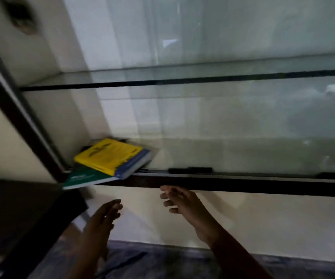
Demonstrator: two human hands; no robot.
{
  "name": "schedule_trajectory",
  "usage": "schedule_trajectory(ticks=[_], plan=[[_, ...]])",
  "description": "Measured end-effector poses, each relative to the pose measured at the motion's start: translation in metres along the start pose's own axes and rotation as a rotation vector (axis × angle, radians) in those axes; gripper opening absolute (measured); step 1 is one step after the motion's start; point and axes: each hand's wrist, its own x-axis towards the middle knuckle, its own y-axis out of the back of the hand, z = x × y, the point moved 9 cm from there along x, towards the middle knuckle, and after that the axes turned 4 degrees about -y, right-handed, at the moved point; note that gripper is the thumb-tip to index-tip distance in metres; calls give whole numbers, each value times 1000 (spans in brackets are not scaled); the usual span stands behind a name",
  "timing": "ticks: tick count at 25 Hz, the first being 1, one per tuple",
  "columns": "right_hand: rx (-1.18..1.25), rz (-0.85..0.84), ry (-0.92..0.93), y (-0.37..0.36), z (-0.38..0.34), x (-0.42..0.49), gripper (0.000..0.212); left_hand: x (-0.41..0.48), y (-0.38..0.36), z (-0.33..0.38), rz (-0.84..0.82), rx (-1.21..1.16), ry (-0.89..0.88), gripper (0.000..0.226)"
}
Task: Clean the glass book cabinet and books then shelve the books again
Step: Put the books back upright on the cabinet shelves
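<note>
Looking dim and greyish throughout, brightening only along the pale back wall (118, 47). Smearing with motion blur over the left hand (104, 216), right hand (180, 204) and yellow book (110, 156). Catching small whitish reflections in the glass (243, 117). Slanting the cabinet frame (21, 127) at left.

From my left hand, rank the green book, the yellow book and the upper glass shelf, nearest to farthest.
1. Thin green book, bottom left, just above the left hand.
2. Thick yellow book, stacked on the green one.
3. Upper glass shelf, high above both.
</note>
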Motion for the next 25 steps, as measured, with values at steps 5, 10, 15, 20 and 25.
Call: schedule_trajectory(ticks=[5,10,15,20,25], plan=[[-515,195,328,-92,-64,68,27,26,75,-36,71,-88,163,36],[-1321,42,314,-165,-63,167,68,49,81,-39,41,-292,223,37],[-1774,-105,336,-178,-63,182,56,79,95,-51,74,-435,300,43],[-1624,-3,425,-162,-143,160,46,134,118,-42,23,-470,430,65],[-1399,250,561,-139,-189,93,44,160,90,-6,-106,-367,447,17]])
